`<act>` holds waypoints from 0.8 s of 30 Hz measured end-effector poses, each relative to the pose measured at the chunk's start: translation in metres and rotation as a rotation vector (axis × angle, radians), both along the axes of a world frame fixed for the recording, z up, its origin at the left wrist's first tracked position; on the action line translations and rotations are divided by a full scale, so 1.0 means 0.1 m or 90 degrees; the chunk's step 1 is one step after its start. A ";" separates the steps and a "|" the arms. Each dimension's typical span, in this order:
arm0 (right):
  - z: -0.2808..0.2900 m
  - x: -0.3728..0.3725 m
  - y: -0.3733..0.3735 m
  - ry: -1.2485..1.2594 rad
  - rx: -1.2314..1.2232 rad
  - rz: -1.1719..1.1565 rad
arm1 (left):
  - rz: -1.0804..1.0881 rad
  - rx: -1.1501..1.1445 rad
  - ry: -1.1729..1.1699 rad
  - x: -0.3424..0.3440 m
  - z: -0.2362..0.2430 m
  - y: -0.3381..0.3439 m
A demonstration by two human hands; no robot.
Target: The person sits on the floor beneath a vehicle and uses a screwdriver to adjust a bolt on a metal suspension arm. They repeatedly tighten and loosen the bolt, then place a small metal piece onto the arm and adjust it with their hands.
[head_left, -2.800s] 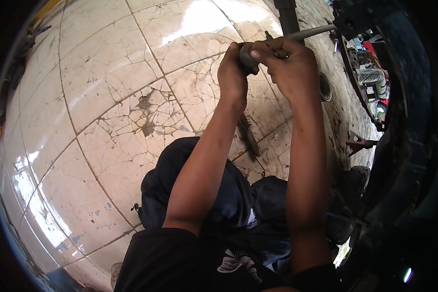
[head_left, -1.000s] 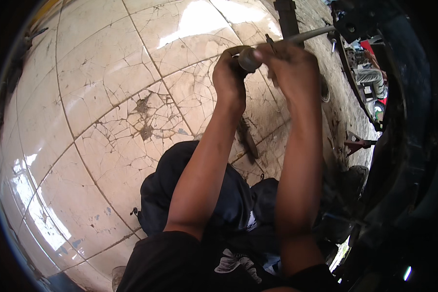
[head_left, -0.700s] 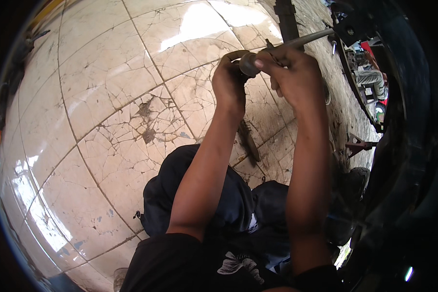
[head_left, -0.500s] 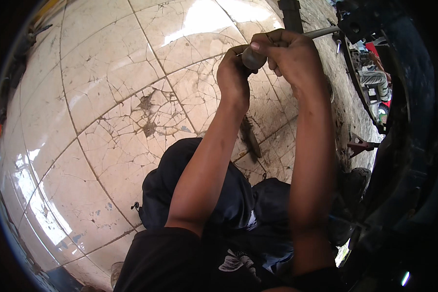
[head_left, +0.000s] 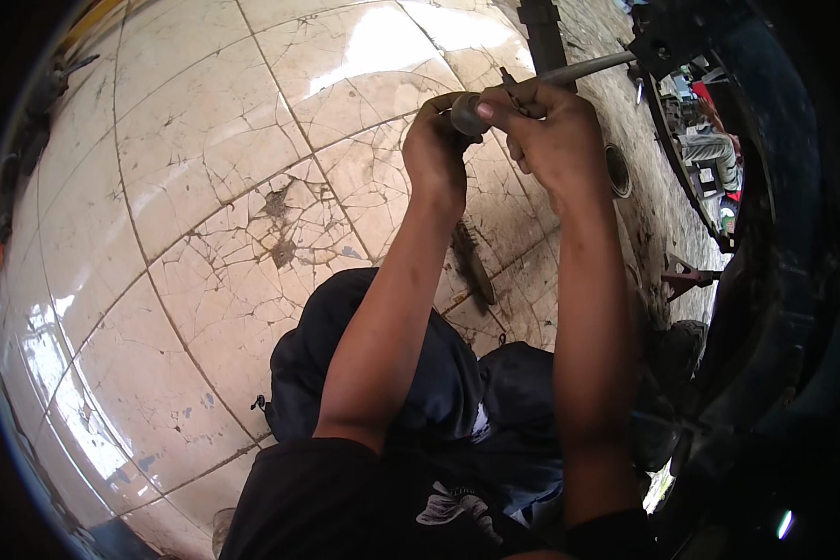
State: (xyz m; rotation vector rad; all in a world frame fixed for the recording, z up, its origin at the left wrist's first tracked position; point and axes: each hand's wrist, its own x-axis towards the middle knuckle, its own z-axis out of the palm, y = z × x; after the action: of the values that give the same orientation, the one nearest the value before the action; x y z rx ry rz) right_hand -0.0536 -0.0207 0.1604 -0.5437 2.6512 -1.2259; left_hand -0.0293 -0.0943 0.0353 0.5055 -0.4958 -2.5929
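Here, near twelve o'clock, the left hand (head_left: 434, 154) curls its fingers around a rounded grey part (head_left: 467, 115); from three o'clock, the right hand (head_left: 558, 138) grips it with thumb and bent fingers.

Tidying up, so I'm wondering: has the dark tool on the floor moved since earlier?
No, the dark tool lies unmoved against the cracked tiles.

Looks like a repair workshop: cracked, grimy tile floor (head_left: 224, 149), dark metal frame (head_left: 798, 187) at right, metal rod (head_left: 593, 67) reaching it, dark red stand (head_left: 687, 277) nearby.
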 end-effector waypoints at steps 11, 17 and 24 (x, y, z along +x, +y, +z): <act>-0.02 0.10 0.00 -0.022 -0.045 -0.041 | -0.024 -0.004 0.031 0.04 0.00 -0.03; -0.10 -0.09 -0.14 0.023 -0.055 -0.029 | -0.021 -0.016 -0.009 0.01 0.06 0.02; -0.12 0.03 0.03 -0.005 -0.093 -0.049 | -0.016 -0.110 -0.032 0.00 -0.08 0.01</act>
State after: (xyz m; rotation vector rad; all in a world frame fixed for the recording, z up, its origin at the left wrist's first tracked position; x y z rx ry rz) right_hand -0.0509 -0.0175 0.1485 -0.4612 2.6134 -1.4492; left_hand -0.0294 -0.0935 0.0270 0.5100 -0.7406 -2.5360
